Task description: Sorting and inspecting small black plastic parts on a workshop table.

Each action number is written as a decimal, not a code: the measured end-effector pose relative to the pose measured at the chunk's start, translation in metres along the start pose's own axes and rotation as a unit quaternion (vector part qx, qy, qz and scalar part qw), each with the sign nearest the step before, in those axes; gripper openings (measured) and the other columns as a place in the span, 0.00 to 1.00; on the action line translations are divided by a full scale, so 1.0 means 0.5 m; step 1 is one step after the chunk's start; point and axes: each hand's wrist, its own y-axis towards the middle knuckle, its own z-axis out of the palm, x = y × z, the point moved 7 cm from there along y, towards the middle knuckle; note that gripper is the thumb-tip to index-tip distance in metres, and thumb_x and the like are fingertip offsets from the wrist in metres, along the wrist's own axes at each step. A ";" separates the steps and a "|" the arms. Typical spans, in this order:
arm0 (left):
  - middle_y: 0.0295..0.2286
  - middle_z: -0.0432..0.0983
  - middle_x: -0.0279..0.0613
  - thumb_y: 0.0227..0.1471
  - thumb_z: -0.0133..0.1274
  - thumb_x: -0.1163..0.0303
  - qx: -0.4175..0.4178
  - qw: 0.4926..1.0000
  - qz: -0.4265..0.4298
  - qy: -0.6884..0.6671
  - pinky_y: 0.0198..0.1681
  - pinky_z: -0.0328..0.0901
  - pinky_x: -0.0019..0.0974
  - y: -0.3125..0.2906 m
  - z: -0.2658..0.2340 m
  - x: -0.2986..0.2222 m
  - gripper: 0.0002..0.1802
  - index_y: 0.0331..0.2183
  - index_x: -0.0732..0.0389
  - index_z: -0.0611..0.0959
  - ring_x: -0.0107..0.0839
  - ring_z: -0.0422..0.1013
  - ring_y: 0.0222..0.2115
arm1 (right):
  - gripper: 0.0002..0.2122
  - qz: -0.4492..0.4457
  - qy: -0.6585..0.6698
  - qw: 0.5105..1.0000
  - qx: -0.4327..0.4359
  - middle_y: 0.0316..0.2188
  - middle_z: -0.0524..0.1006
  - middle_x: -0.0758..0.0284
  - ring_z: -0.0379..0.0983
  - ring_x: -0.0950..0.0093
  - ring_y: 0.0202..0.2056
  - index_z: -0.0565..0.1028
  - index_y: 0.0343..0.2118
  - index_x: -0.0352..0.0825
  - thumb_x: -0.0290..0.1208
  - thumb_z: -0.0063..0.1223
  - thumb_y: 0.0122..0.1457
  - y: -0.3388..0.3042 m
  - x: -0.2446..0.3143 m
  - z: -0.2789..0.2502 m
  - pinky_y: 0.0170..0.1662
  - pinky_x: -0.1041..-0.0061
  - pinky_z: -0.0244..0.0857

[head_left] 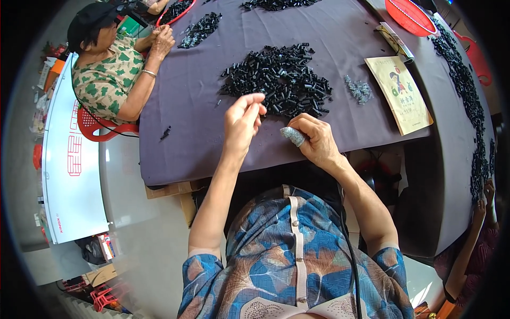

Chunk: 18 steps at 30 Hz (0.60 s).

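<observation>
My left hand [243,121] hovers over the front of the table, just short of a heap of small black cylindrical pieces [276,80]. Its fingers are bent together, and anything between them is too small to make out. To its right, my right hand [317,138] is closed near the table's front edge. A grey speckled covering [292,136] sticks out at its thumb side, seemingly wrapped round the thumb. What the right fingertips hold is hidden. Right of the heap lies a small pile of clear pieces [358,89].
A yellow printed booklet [398,95] lies on the dark tablecloth [186,143] at the right. Behind it stands a red basket [409,18]. More black pieces [462,80] spread along the far right table. A co-worker [109,74] sits at the left; another person's hands [483,204] show at the right.
</observation>
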 end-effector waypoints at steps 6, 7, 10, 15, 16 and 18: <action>0.27 0.76 0.46 0.54 0.51 0.67 0.009 0.918 0.212 0.337 0.31 0.67 0.40 0.035 0.060 -0.072 0.08 0.33 0.60 0.81 0.42 0.74 0.28 | 0.06 0.031 -0.004 0.999 0.026 0.28 0.75 0.62 0.74 0.67 0.27 0.73 0.28 0.28 0.24 0.58 0.51 -0.003 -0.010 0.001 0.30 0.74 0.67; 0.27 0.77 0.45 0.53 0.52 0.66 0.014 0.901 0.207 0.382 0.31 0.67 0.41 0.038 0.065 -0.065 0.09 0.31 0.60 0.80 0.43 0.74 0.28 | 0.06 0.032 -0.004 0.999 0.025 0.28 0.75 0.62 0.74 0.67 0.27 0.73 0.28 0.28 0.24 0.58 0.51 -0.003 -0.013 0.001 0.30 0.74 0.67; 0.27 0.77 0.43 0.49 0.55 0.64 0.022 0.871 0.188 0.454 0.31 0.68 0.42 0.040 0.072 -0.055 0.09 0.29 0.59 0.79 0.43 0.74 0.28 | 0.09 0.006 0.001 1.000 0.009 0.25 0.72 0.63 0.72 0.63 0.25 0.73 0.28 0.30 0.30 0.59 0.52 -0.003 -0.004 0.003 0.28 0.70 0.67; 0.20 0.73 0.37 0.47 0.58 0.65 0.011 0.835 0.254 0.489 0.26 0.63 0.38 0.030 0.076 -0.044 0.09 0.31 0.58 0.80 0.35 0.70 0.21 | 0.05 0.024 0.001 0.999 0.033 0.29 0.75 0.62 0.74 0.65 0.28 0.73 0.29 0.28 0.20 0.56 0.48 -0.006 -0.011 0.005 0.31 0.73 0.67; 0.19 0.72 0.37 0.47 0.57 0.65 0.009 0.839 0.238 0.490 0.25 0.63 0.38 0.026 0.070 -0.042 0.09 0.30 0.58 0.79 0.34 0.69 0.20 | 0.05 0.025 0.001 0.999 0.031 0.29 0.75 0.62 0.74 0.65 0.28 0.73 0.29 0.28 0.20 0.56 0.48 -0.006 -0.011 0.003 0.31 0.73 0.67; 0.25 0.77 0.42 0.49 0.55 0.67 0.021 0.844 0.186 0.503 0.29 0.67 0.43 0.010 0.062 -0.049 0.07 0.29 0.59 0.77 0.42 0.74 0.27 | 0.05 0.021 0.007 0.999 0.029 0.29 0.75 0.61 0.74 0.64 0.28 0.73 0.29 0.27 0.19 0.55 0.48 -0.005 -0.009 0.002 0.31 0.73 0.67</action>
